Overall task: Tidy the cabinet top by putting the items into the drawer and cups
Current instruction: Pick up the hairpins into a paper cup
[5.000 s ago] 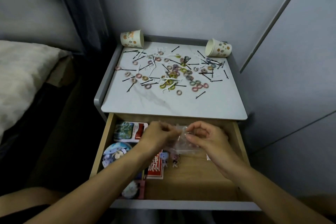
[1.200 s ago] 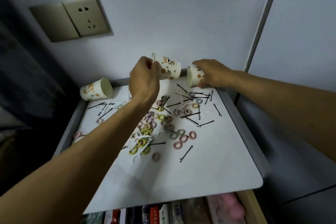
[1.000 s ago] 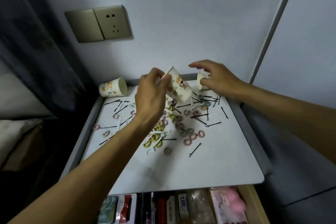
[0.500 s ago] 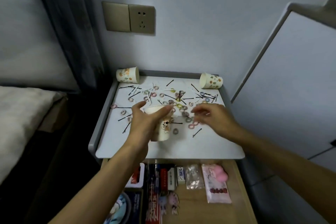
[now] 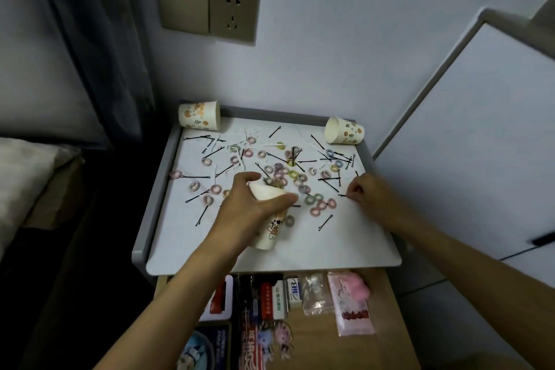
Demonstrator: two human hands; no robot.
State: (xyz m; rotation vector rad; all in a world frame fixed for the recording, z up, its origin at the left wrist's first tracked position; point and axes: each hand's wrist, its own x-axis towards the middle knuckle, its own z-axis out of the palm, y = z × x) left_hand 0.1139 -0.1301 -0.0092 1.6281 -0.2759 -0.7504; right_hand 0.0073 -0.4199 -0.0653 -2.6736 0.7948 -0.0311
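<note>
My left hand (image 5: 249,210) grips an upright paper cup (image 5: 268,231) near the front middle of the white cabinet top (image 5: 345,246). My right hand (image 5: 371,195) is at the right side of the top, its fingertips pinching a black hairpin (image 5: 342,195). Several small coloured hair ties (image 5: 318,204) and black hairpins lie scattered over the middle and back. Two more paper cups lie on their sides, one at the back left corner (image 5: 198,115), one at the back right corner (image 5: 344,131). The wooden drawer (image 5: 387,348) below stands pulled out.
The drawer holds small boxes (image 5: 279,297), a clear bag (image 5: 315,294), a pink packet (image 5: 351,303) and keychain figures (image 5: 276,339). A grey raised rim (image 5: 156,198) borders the top's left and back. A bed (image 5: 24,177) lies left, a white panel (image 5: 480,141) right.
My left hand brought a cup from the back right to the front middle and holds it upright there. My right hand left the back cup and came down onto a hairpin.
</note>
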